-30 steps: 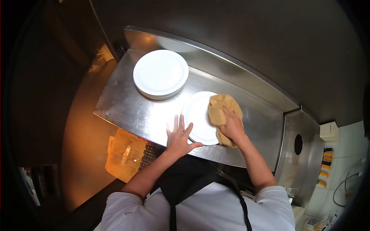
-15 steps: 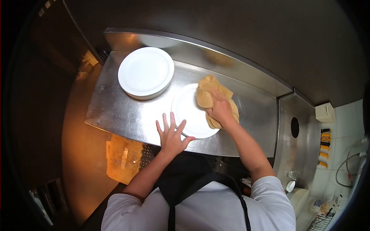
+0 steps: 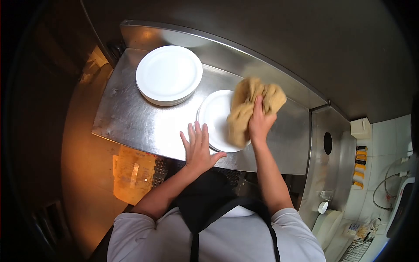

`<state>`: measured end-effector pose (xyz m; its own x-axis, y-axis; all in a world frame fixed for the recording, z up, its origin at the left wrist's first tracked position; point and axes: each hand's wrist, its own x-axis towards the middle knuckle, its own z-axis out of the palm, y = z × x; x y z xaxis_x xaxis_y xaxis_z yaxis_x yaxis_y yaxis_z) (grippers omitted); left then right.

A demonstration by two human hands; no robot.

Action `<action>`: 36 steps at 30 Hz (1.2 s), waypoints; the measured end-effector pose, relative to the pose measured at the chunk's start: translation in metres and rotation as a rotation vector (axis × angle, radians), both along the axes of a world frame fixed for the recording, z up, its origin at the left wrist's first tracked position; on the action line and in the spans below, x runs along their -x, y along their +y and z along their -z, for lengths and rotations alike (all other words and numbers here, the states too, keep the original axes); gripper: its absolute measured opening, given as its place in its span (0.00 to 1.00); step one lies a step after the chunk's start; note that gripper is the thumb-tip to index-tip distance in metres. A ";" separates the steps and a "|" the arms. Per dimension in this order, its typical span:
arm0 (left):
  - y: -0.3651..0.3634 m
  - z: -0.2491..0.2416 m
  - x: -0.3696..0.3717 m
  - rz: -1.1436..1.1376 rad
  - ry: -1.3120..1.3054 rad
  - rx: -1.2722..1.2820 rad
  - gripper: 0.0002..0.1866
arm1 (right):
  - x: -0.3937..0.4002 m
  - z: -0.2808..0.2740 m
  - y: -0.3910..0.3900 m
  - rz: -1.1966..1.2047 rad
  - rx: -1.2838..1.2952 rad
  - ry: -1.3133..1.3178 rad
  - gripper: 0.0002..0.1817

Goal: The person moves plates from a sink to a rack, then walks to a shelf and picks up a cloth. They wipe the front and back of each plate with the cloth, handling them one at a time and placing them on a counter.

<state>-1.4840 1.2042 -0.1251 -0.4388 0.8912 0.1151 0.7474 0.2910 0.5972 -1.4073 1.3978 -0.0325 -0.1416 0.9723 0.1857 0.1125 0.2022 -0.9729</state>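
Observation:
In the head view, my right hand [image 3: 262, 124] grips a tan cloth [image 3: 244, 118], bunched up over the right side of a white plate [image 3: 214, 114]. The cloth hides that part of the plate, which seems to rest on at least one other plate. My left hand [image 3: 199, 148] has its fingers spread, with the fingertips and thumb at the plate's near left rim. A taller stack of white plates [image 3: 169, 73] stands farther back to the left, apart from both hands.
The plates stand on a steel counter [image 3: 126, 118] with a raised back edge. To the right is a steel surface with a round dark hole [image 3: 327, 143]. Yellow-handled tools [image 3: 359, 166] hang on the tiled wall. An orange crate [image 3: 133, 174] sits below the counter at left.
My right hand has turned and lifted the cloth, moving it right and partly off the plate. My left hand stays at the plate's rim. The whole view has shifted slightly.

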 end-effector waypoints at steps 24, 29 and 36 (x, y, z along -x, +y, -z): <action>0.005 -0.005 0.005 -0.117 -0.072 0.075 0.76 | -0.066 0.030 0.054 -0.722 -0.425 -1.023 0.30; 0.009 0.007 0.003 -0.148 -0.017 0.016 0.76 | 0.027 0.073 0.015 -0.585 -0.530 -0.736 0.40; 0.008 -0.011 0.008 -0.122 -0.121 0.071 0.58 | -0.063 0.035 -0.044 -1.034 -0.240 -0.648 0.33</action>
<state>-1.4923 1.2121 -0.1144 -0.5511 0.8344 -0.0066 0.6279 0.4199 0.6553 -1.3444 1.3536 -0.0678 -0.9525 0.3010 -0.0467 0.2398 0.6466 -0.7242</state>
